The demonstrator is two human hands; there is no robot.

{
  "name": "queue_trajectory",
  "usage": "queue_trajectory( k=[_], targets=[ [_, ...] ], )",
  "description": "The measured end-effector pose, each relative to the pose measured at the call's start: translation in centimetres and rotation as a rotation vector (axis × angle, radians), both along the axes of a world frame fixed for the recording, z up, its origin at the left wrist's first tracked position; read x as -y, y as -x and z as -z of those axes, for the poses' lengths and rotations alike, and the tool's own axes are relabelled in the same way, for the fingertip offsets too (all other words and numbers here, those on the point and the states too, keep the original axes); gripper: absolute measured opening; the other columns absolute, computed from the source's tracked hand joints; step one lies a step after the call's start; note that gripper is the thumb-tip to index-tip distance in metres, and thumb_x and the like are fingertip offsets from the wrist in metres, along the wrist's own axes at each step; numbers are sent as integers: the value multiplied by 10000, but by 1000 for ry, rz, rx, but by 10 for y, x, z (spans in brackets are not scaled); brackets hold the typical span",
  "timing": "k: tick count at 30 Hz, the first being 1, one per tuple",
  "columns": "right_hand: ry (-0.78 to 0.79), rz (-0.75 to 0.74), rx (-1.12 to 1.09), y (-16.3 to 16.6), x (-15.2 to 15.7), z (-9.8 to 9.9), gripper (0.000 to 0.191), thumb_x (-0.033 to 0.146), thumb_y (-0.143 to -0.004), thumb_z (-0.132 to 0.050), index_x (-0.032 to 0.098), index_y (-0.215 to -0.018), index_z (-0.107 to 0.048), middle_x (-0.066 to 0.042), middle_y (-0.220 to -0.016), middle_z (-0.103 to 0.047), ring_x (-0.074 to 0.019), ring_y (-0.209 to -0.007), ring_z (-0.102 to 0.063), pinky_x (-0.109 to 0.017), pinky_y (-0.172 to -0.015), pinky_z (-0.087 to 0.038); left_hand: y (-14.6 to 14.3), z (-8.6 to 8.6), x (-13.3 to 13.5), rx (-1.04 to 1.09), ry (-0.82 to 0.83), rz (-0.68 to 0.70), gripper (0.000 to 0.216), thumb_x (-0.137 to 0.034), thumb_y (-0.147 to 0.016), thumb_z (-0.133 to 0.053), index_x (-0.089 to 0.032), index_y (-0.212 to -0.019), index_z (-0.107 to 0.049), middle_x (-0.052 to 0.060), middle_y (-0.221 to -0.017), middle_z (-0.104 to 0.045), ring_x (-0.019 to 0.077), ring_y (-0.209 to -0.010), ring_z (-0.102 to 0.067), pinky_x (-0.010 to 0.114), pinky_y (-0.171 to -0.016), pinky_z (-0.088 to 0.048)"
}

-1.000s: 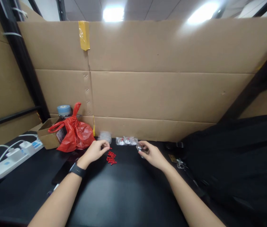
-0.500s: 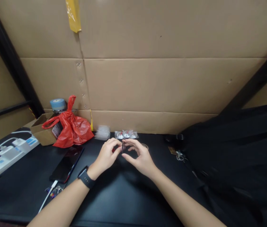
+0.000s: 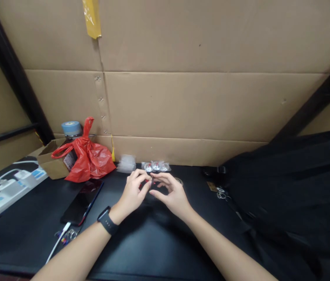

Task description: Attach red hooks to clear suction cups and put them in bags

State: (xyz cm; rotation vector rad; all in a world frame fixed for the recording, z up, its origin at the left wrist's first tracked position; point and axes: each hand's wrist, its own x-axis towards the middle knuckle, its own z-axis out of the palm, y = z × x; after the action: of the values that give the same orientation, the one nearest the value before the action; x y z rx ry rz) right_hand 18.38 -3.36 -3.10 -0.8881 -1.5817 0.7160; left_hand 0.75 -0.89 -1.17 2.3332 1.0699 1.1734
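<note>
Above the black table, a thin round disc (image 3: 152, 182) is turned nearly edge-on between my hands. My left hand (image 3: 135, 190) pinches it from the left, thumb and index finger closed at its face. Something red shows behind those fingers, too small to make out. My right hand (image 3: 173, 194) curves round the other side, thumb at the disc's lower rim and index finger at its top. Just beyond the hands lie several round items in clear wrappers (image 3: 155, 166), beside a stack of clear plastic sleeves (image 3: 126, 164). A ring-shaped roll (image 3: 179, 181) is partly hidden behind my right hand.
To the left are a red plastic bag (image 3: 90, 160), a cardboard box (image 3: 52, 168), a blue-lidded jar (image 3: 71, 128), a phone (image 3: 83, 203) on a white cable, and a power strip (image 3: 13, 191). Black fabric (image 3: 293, 195) fills the right side. A cardboard wall (image 3: 182, 105) stands behind.
The disc has turned slightly and now shows more edge-on. Both hands keep nearly the same place and hold.
</note>
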Motion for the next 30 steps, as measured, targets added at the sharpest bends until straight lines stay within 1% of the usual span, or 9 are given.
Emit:
queue_trajectory(
  k=[4,8,12,17,19,21,25,28,30],
  targets=[
    [62,2,80,-2,2,-7,251,421,-855,-703,225,-980,-608,-61,-1041,-717,-214,-924,-689,-337,-790,-548,0,0,3,-43,-110,-64,141,-264,-957,-542,-216,-947,-674,62,-1060,-612,221,-1044,-548,366,-929,-393],
    [23,17,220,-4,3,-14,227,392,-985,-479,222,-960,-627,-87,-1164,-670,-224,-1066,-646,-338,-847,-529,0,0,6,-58,-158,-113,143,-300,-948,-572,-219,-912,-685,64,-1056,-608,227,-1049,-538,385,-945,-374],
    [-46,53,309,-9,0,-14,171,335,-968,-488,225,-931,-614,-109,-1233,-621,-234,-1095,-621,-332,-794,-544,0,-2,5,-86,-145,-91,138,-315,-953,-566,-228,-921,-667,53,-1059,-617,223,-1060,-544,380,-945,-365],
    [-128,192,686,-26,-2,-18,92,227,-881,-571,224,-823,-642,-101,-1243,-625,-279,-1149,-565,-468,-968,-487,11,-13,-10,37,-30,-221,181,-307,-989,-455,-207,-931,-595,51,-1006,-629,210,-1012,-567,346,-900,-404],
    [-108,216,788,-32,-3,-19,89,197,-833,-611,221,-764,-660,-100,-1256,-626,-291,-1149,-562,-485,-979,-480,21,-15,-19,-14,-7,-262,162,-277,-967,-470,-208,-911,-605,53,-1008,-626,217,-1012,-561,343,-880,-411],
    [-65,201,825,-37,-5,-20,101,190,-807,-638,219,-717,-673,-96,-1255,-630,-295,-1163,-560,-478,-980,-480,32,-13,-27,-180,-4,-225,124,-262,-925,-534,-215,-891,-644,52,-1022,-625,230,-1023,-545,354,-875,-398],
    [48,96,820,-49,-11,-17,148,284,-848,-652,219,-719,-682,-80,-1214,-648,-266,-1127,-592,-437,-974,-475,45,-2,-38,-458,19,56,96,-321,-842,-686,-231,-827,-717,42,-1003,-626,229,-1019,-532,357,-893,-362],
    [114,148,854,-64,-18,-12,116,315,-834,-686,227,-911,-684,-78,-1134,-668,-249,-1052,-616,-402,-931,-482,43,7,-39,-498,77,152,166,-396,-782,-770,-241,-832,-738,32,-1009,-630,226,-1013,-540,347,-894,-358],
    [155,239,906,-77,-23,-7,253,280,-792,-721,228,-1033,-663,-84,-1111,-669,-257,-1043,-615,-385,-901,-481,40,11,-38,-507,87,146,171,-394,-774,-781,-238,-832,-740,35,-1008,-630,230,-1017,-538,346,-895,-360]
  ],
)
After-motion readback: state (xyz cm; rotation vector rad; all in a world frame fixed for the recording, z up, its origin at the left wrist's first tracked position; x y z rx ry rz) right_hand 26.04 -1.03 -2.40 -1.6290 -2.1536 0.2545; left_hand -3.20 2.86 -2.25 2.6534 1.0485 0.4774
